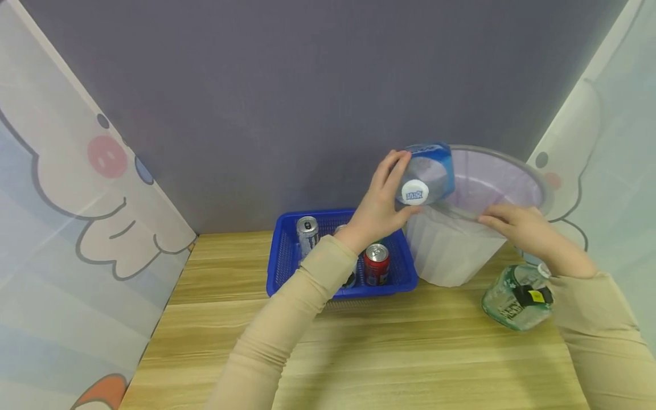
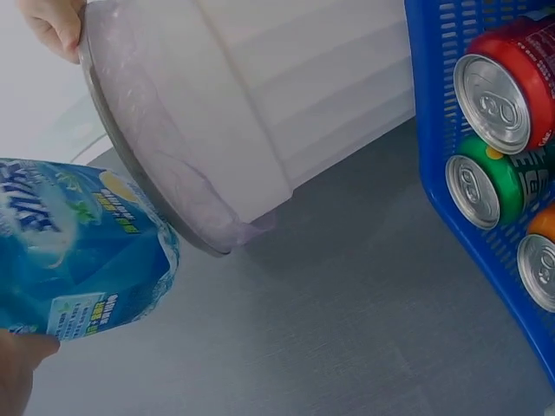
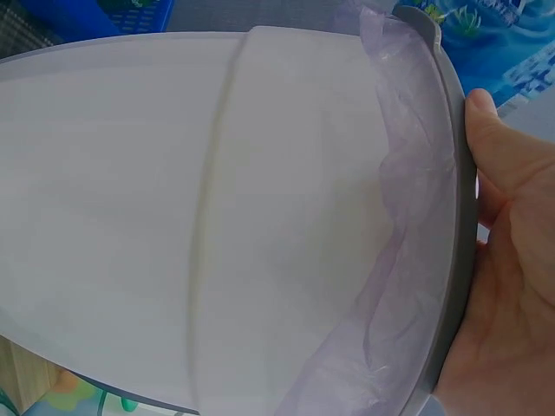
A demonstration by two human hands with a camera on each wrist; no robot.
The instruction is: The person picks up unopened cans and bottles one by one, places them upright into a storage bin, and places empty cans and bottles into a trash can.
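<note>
My left hand holds a plastic bottle with a blue label, its white cap turned toward the head camera. The bottle is tilted at the left edge of a white trash bin lined with a thin purple bag. In the left wrist view the blue label shows close beside the bin's grey rim. My right hand grips that rim at the near right; the right wrist view shows the thumb outside it, other fingers partly hidden.
A blue plastic basket left of the bin holds several cans, among them a red can and a silver can. A clear bottle with a green label is on the wooden table by the right forearm. A grey wall stands behind.
</note>
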